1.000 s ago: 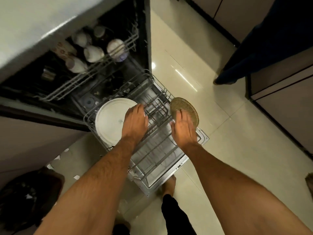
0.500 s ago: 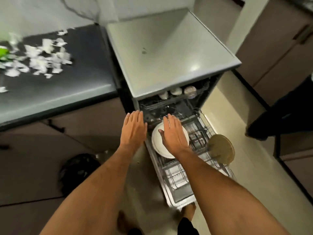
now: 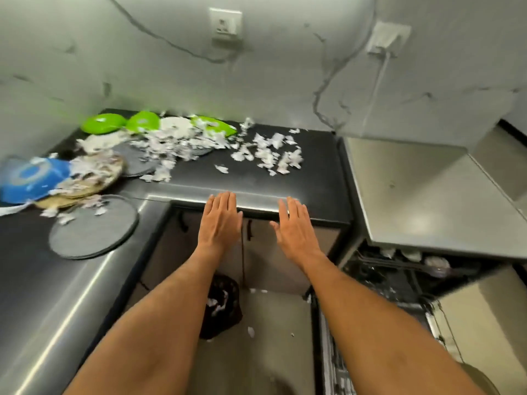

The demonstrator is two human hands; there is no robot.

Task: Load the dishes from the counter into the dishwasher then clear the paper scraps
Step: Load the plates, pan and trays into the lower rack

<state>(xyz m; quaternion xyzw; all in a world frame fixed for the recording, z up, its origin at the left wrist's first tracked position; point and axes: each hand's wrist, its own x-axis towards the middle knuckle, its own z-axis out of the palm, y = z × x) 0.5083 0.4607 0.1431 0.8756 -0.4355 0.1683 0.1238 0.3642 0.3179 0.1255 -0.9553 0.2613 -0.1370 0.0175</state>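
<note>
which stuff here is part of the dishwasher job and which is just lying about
Job: green plates, blue bowl, grey plate, woven mats, paper scraps, dishwasher, bin, left hand, right hand.

Lying about: wall socket, plug and cable, cabinet doors.

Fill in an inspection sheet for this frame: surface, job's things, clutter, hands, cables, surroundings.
Surface: dark counter, L-shaped.
Job's things: green plates, blue bowl, grey round plate and others on the counter; paper scraps strewn over them; dishwasher open.
Clutter: scraps in a black bin bag and on the floor.
Hands: left hand and right hand open, empty, at the counter edge.
Cables: white cord from a wall socket.
Surroundings: marbled wall, cabinet doors below.
</note>
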